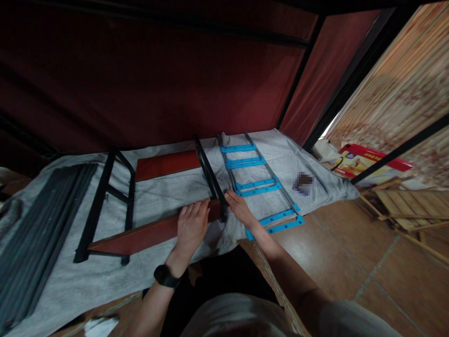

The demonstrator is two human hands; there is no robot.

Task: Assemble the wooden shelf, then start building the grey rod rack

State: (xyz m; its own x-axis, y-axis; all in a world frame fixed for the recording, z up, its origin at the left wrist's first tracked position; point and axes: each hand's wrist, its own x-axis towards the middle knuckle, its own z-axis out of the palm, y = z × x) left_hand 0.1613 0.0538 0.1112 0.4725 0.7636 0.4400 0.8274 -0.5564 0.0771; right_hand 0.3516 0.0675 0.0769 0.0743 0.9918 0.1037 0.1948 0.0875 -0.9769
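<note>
My left hand (pixel 192 221) is closed over the top edge of a reddish-brown board (pixel 147 236), near its right end. The board stands on its long edge, its left end against a black metal side frame (pixel 96 210). At its right end stands a second black metal frame (pixel 211 175). My right hand (pixel 239 207) grips the lower end of this second frame, thumb and fingers around the bar; part of the grip is hidden. Behind, another reddish-brown board (pixel 167 164) spans between the two frames.
A grey cloth (pixel 157 196) covers the surface. Dark grey tubes (pixel 42 229) lie at the left. Blue brackets on thin rods (pixel 257 189) lie to the right. A dark red fabric wall (pixel 157 79) with black bars rises behind. A red and yellow box (pixel 372 164) and a wooden rack (pixel 403 206) stand at the far right.
</note>
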